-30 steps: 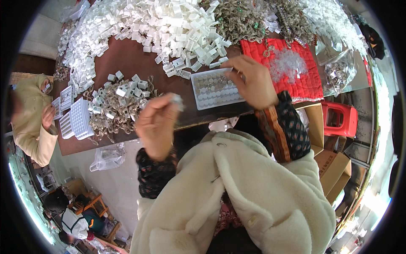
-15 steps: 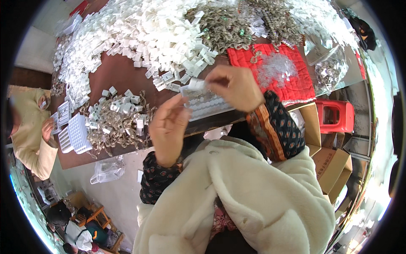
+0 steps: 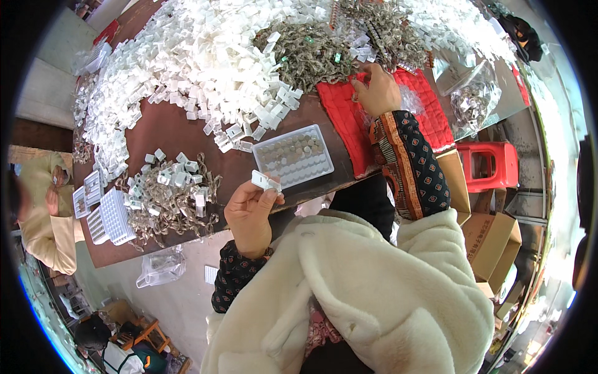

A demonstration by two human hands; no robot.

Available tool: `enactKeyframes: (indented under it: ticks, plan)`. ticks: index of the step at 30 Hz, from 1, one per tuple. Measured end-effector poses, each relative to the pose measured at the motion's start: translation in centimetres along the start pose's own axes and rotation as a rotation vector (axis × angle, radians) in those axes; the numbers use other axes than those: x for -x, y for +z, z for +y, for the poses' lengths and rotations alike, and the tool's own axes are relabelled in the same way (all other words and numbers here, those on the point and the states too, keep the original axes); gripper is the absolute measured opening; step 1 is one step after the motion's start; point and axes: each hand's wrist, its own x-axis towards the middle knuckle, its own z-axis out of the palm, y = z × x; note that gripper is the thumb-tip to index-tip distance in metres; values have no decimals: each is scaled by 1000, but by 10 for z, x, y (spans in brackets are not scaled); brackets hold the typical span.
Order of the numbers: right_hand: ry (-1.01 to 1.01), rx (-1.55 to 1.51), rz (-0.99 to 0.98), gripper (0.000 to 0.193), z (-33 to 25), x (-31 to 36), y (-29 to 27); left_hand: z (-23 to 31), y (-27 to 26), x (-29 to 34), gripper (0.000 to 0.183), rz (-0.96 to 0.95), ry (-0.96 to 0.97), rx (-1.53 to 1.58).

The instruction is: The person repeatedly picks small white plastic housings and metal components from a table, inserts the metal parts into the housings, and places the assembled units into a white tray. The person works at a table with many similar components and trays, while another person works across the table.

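the left hand (image 3: 250, 219), fingers bent, pinches a small white plastic box (image 3: 261, 179) by a white rectangular plastic tray (image 3: 313, 169); well apart, the right hand (image 3: 381, 95) extends over a red quilted cloth (image 3: 338, 115), fingers curled, grip unclear.

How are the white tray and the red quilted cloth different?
The white tray looks stiff; the red quilted cloth looks soft. The tray is smaller, the cloth bigger. The tray holds small round pieces; the cloth, clear plastic bits. Both lie on the brown table.
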Motion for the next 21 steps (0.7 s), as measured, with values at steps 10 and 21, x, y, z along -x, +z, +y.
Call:
enactKeyframes:
  ticks: [10,21]
  plan:
    - [23,-188,-196,34,9,0,-9,-4,-2,0,25,-15,-34,0]
    - [49,-1023,-692,12,-58,68,-76,9,10,-7,32,-212,-7,191]
